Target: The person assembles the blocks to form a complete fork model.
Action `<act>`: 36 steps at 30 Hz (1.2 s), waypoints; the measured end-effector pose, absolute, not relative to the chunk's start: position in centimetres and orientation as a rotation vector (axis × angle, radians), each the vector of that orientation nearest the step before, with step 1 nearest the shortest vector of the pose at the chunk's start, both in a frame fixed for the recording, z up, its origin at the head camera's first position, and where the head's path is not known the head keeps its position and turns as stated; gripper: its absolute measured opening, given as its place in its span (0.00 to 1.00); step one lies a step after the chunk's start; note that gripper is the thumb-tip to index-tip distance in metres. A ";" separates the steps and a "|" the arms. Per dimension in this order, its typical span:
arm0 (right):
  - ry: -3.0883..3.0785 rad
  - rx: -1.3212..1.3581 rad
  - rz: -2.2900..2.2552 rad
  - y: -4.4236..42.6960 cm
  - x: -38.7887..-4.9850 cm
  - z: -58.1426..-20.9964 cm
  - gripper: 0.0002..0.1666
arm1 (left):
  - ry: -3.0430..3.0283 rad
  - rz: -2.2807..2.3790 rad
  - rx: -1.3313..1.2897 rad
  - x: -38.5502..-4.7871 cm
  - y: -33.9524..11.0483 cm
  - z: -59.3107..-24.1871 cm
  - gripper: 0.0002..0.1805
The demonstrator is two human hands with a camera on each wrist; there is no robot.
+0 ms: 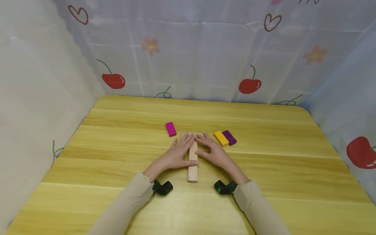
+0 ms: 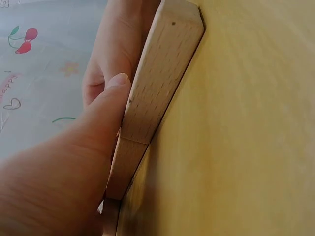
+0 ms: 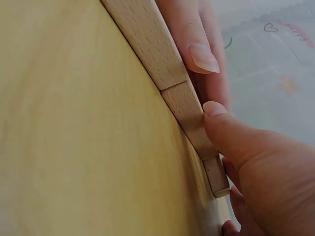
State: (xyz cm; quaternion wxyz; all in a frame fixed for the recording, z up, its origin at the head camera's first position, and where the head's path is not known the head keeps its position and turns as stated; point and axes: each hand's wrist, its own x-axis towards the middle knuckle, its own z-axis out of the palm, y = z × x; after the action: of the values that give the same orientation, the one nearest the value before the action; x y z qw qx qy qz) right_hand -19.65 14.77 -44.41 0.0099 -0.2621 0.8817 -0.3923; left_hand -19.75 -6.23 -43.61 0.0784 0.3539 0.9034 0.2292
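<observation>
Pale wooden blocks [image 1: 192, 173] lie end to end in a line on the table, with a crosswise piece at the far end, mostly under the fingers. My left hand [image 1: 176, 155] rests on them, fingers extended to the far end and thumb across the line. From the other side my right hand [image 1: 215, 153] touches them, fingertips at the far end and thumb at the line's side. The left wrist view shows the left thumb [image 2: 106, 110] along the blocks [image 2: 157, 73]; in the right wrist view the right thumb [image 3: 231, 132] touches a block [image 3: 187, 115].
A magenta block [image 1: 171, 129] lies beyond the left hand. Past the right hand, a yellow block [image 1: 221, 138] and a purple block [image 1: 229, 137] lie side by side. A printed curtain [image 1: 191, 58] hangs behind the wooden table [image 1: 279, 156].
</observation>
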 end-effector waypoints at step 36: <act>2.460 -0.898 -0.925 26.7 -24.0 -40.4 0.39 | 2.711 0.686 1.053 -19.7 -6.4 -43.7 0.54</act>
State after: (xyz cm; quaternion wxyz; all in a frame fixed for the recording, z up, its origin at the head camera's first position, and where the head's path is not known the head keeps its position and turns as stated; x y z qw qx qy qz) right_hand -23.96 26.74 -40.44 0.1813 -0.3180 0.8711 -0.3274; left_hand -19.74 -6.43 -43.67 0.0768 0.3514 0.9045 0.2290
